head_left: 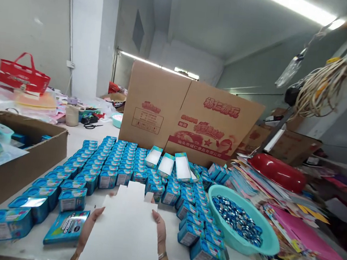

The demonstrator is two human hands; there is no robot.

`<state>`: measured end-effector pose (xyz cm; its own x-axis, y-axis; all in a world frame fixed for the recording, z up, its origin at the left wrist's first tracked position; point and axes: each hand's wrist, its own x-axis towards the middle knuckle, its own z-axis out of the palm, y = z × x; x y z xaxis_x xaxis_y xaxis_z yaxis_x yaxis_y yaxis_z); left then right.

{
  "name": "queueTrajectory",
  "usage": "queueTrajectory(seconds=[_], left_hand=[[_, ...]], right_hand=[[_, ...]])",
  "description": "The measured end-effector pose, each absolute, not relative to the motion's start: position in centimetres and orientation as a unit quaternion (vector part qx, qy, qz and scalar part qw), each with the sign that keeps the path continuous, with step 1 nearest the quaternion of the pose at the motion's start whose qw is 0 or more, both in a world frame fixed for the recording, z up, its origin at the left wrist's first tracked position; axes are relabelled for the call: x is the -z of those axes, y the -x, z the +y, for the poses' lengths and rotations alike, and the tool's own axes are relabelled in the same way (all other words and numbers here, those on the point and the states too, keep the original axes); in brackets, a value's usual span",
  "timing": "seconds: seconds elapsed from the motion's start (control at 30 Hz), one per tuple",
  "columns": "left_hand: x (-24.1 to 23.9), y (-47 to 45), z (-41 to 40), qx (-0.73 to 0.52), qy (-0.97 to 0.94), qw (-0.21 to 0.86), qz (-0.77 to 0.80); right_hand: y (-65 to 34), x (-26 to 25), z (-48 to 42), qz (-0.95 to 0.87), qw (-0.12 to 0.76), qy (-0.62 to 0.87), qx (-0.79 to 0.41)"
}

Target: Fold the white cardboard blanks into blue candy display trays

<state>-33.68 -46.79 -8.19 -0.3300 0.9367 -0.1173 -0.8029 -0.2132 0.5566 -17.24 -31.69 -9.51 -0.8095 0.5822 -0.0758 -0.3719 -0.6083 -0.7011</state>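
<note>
While I hold the white card (124, 227) up in front of me, my left hand (89, 226) pinches its left edge and my right hand (160, 231) pinches its right edge. Both hands are closed on the card. My thumbs show on the front, and my other fingers are hidden behind it.

The card is near me, low in the middle, just above the table (77, 135). It is flat and thin, with little cut flaps along its far end. I think it is very light and a bit stiff, but it would bend or crease if I squeezed hard. The side edges look like the best place to hold it, with a soft grip, away from the flaps.

Rows of small blue boxes (111, 165) cover the table past the card. A green bowl (268, 241) of shiny blue pieces sits to the right. A flat blue box (66, 227) lies just left of my left hand.
</note>
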Motion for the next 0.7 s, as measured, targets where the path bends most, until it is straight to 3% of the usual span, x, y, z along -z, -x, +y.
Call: queueTrajectory(seconds=[0.2,0.37,0.57,0.7], left_hand=[[5.6,33.9,-45.5,-0.743,-0.238,0.410,0.472],[7.9,33.5,-41.4,-0.699,-0.272,0.238,0.617],[12.7,33.4,-39.4,-0.701,-0.183,0.144,0.674],[12.9,34.4,-39.5,-0.680,-0.292,0.223,0.635]], right_hand=[[18.9,8.9,-31.2,-0.387,0.248,0.192,-0.867],[20.7,11.0,-30.7,-0.489,0.337,0.272,-0.757],[22.3,13.2,-30.2,-0.557,0.390,0.319,-0.660],[22.8,12.9,-30.8,-0.528,0.441,0.346,-0.638]])
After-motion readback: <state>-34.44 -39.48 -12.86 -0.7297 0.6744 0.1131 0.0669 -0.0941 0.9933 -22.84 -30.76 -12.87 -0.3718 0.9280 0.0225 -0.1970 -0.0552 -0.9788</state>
